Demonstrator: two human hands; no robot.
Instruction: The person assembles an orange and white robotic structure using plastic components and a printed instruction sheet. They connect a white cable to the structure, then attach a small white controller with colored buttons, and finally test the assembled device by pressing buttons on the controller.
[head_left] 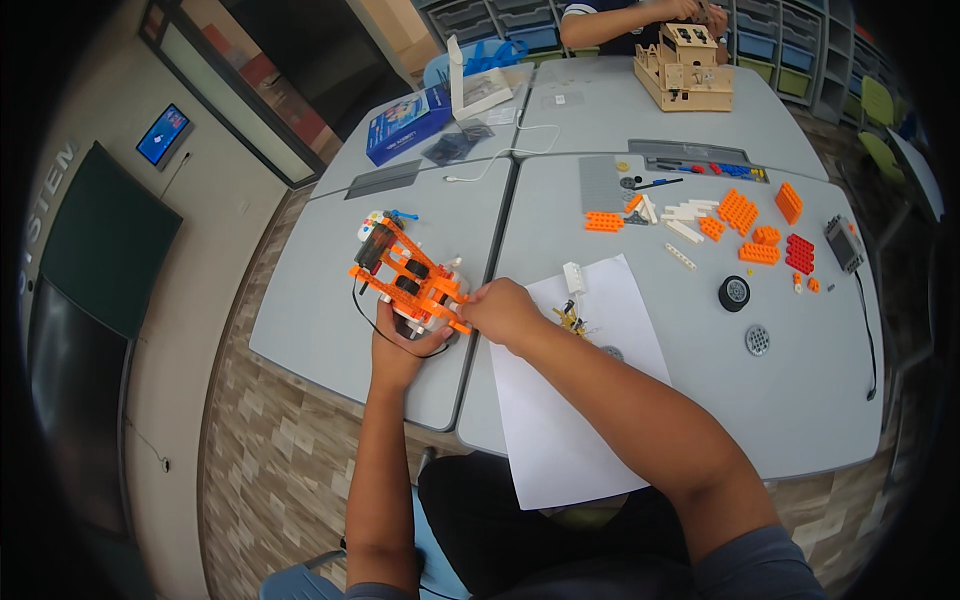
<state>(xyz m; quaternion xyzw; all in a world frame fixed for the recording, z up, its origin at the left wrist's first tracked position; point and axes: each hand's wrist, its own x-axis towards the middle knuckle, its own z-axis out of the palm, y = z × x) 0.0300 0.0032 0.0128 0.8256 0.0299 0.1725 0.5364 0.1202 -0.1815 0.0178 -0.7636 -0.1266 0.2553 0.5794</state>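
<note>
Left of centre in the frame, an orange brick-built vehicle with black wheels and white parts sits tilted over the pale grey counter, a thin black wire looping from its underside. The left hand cups it from below, fingers closed round its near end, while the right hand pinches the model's lower right corner with curled fingertips. Just right of the hands a white paper sheet lies across the counter's near edge, carrying a small white block and a cluster of tiny yellow pieces. In the centre right of the frame lie loose orange studded bricks, white beams, a red studded plate, a black rubber tyre, a round grey perforated disc and a grey rectangular control unit with a dark cable trailing toward the right rim. A flat grey parts tray holds small coloured bits at the upper middle. In the upper left middle stand a glossy blue box and an open booklet, with a white cable snaking nearby. At the top edge another person's hands work on a plywood model. The floor below shows wood-grain tiles.
</note>
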